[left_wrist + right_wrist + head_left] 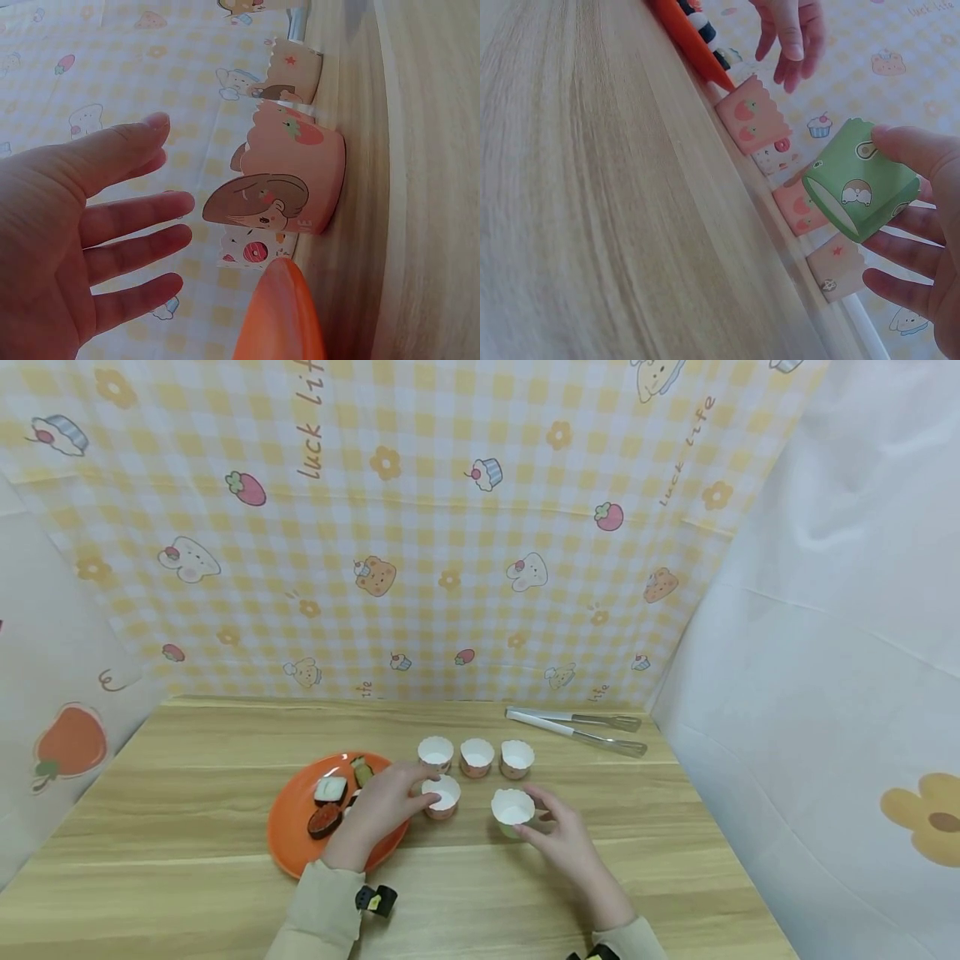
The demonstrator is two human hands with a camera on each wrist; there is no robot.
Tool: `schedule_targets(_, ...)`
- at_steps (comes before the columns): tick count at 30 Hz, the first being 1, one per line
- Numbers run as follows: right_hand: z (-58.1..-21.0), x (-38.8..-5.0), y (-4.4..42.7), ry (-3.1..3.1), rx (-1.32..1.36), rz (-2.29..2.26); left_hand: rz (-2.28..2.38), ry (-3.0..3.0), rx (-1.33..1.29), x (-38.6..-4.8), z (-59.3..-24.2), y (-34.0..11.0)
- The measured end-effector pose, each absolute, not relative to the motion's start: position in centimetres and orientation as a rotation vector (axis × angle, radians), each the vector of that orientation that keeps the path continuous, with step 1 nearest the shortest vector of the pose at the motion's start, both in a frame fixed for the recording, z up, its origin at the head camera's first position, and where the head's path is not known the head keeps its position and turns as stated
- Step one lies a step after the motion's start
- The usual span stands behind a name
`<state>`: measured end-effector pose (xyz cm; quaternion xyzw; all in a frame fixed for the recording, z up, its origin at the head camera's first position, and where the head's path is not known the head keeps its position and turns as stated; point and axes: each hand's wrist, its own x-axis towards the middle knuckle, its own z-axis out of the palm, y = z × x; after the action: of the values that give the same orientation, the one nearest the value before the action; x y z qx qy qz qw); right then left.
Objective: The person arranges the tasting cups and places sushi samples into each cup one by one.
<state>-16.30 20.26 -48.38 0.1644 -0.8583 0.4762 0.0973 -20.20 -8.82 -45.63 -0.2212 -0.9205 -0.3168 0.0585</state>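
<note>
Green avocado-print cup (861,178), pink strawberry-print cup (296,169), orange plate (288,814), yellow checked backdrop (442,518)

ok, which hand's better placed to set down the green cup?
Right hand, likely: it holds the green cup above the table. The left hand holds nothing, beside a pink cup.

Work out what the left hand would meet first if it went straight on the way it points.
The left hand would probably meet the nearest pink cup first, though depth is hard to judge.

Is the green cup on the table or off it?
Off it: the right hand holds the green cup, and the right wrist view shows its underside clear of the table.
</note>
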Motion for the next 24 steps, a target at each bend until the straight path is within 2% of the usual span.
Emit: schedule_targets(24, -48.5, -16.4, 20.6, -2.54, 0.536, 1.385, -0.972, -2.526, -0.802, -19.0, -44.4, -7.4)
